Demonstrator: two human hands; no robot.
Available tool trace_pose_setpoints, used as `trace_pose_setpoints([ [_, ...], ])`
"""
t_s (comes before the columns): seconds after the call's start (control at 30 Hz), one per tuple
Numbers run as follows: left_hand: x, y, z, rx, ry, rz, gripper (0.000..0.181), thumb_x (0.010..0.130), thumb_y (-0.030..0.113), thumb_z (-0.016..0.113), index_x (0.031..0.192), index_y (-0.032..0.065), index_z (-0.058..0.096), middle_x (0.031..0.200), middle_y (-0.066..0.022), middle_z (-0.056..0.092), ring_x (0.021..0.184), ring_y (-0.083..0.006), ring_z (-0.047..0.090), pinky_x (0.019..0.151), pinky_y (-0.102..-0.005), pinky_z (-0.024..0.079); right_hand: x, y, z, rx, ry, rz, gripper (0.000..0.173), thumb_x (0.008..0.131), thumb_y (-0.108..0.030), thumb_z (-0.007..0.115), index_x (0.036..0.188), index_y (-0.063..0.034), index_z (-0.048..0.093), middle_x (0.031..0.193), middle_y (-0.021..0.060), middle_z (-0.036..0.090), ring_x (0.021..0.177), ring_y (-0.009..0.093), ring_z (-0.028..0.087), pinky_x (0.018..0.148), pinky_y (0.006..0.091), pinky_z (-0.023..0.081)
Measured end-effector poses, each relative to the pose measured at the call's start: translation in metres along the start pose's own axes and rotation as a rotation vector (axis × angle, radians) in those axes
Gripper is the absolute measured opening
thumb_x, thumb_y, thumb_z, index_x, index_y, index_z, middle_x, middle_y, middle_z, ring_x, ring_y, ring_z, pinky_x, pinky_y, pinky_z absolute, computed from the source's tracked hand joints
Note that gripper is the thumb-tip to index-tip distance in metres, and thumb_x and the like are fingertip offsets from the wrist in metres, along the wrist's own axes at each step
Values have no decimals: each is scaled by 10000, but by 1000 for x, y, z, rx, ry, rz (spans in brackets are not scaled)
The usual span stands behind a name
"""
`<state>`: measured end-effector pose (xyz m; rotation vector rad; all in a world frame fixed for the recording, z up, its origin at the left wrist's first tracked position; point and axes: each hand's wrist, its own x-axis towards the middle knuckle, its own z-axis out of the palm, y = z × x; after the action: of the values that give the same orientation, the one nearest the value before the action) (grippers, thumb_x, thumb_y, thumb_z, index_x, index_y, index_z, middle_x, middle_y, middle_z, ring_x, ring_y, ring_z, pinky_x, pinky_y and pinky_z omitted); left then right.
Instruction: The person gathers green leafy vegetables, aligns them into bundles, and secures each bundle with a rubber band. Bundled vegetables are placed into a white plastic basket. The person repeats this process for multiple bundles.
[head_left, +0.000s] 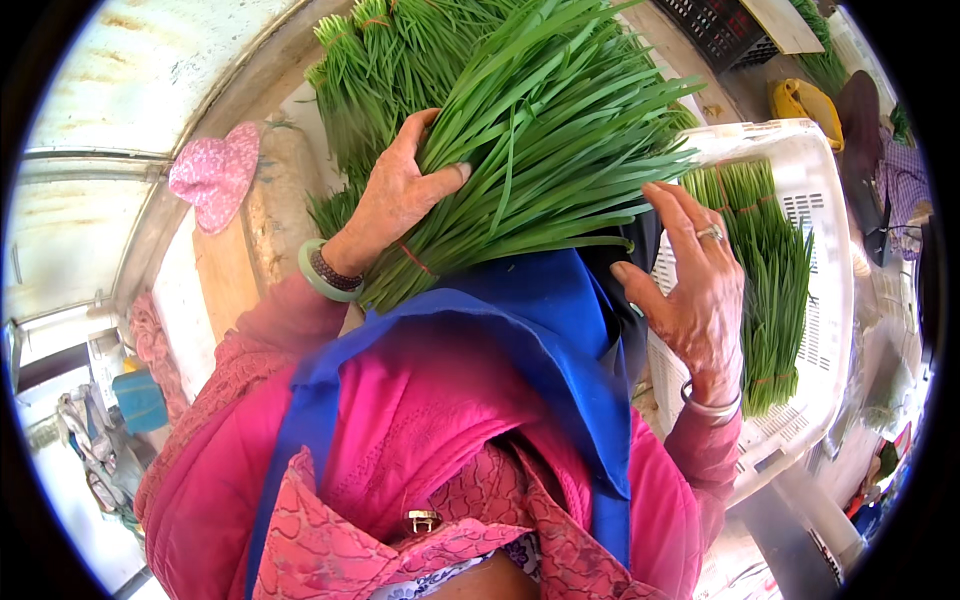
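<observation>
A large bundle of flat green leaves, probably garlic chives (525, 142), lies across my lap over a blue apron (555, 300). A red band circles its stem end near my left wrist. My left hand (409, 184) grips the bundle, its thumb on top of the leaves. Just right of the leaf tips, my right hand (686, 277) is raised with thumb and fingers apart and nothing between them. Several banded bundles (390, 67) are stacked behind the held one. More banded bundles (772, 292) lie in a white plastic basket (832, 247) at my right.
A pink patterned cloth hat (217, 176) rests at the left by a worn tan block (281, 195). A black plastic crate (712, 30) stands at the upper right, with a yellow bag (806, 109) near it. The white basket's rim is close beside my right forearm.
</observation>
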<state>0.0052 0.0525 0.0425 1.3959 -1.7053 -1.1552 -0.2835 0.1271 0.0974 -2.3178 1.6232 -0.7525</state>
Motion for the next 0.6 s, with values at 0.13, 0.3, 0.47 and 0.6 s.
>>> trace_pose_setpoints([
  [0.13,-1,-2,3,-44,0,24,605,815,151,671,1323,-52,411,1215,-167,579,1132,-216,543,1000,-325,396,-3,18,11,197,-144,27,452,779,-149,733,1201,-36,616,1054,160,666,931,338,643,817,388,520],
  [0.3,-1,2,2,9,19,35,604,818,151,665,1324,-56,409,1197,-175,590,1119,-219,552,993,-322,399,-5,22,18,106,-108,-24,212,808,-87,691,1014,-55,651,885,116,665,738,304,652,671,385,531],
  [0.47,0,0,-1,-20,0,19,607,818,163,665,1323,-58,410,1199,-181,588,1115,-224,552,987,-326,401,-26,45,39,166,189,513,115,854,-126,611,781,-39,610,693,130,612,601,290,591,564,367,480],
  [0.6,2,-6,-2,-37,-16,39,635,811,201,689,1319,-58,411,1187,-183,593,1107,-230,558,987,-329,400,-118,86,8,168,-273,947,191,835,-177,596,856,-7,680,690,145,632,585,240,588,540,315,446],
])
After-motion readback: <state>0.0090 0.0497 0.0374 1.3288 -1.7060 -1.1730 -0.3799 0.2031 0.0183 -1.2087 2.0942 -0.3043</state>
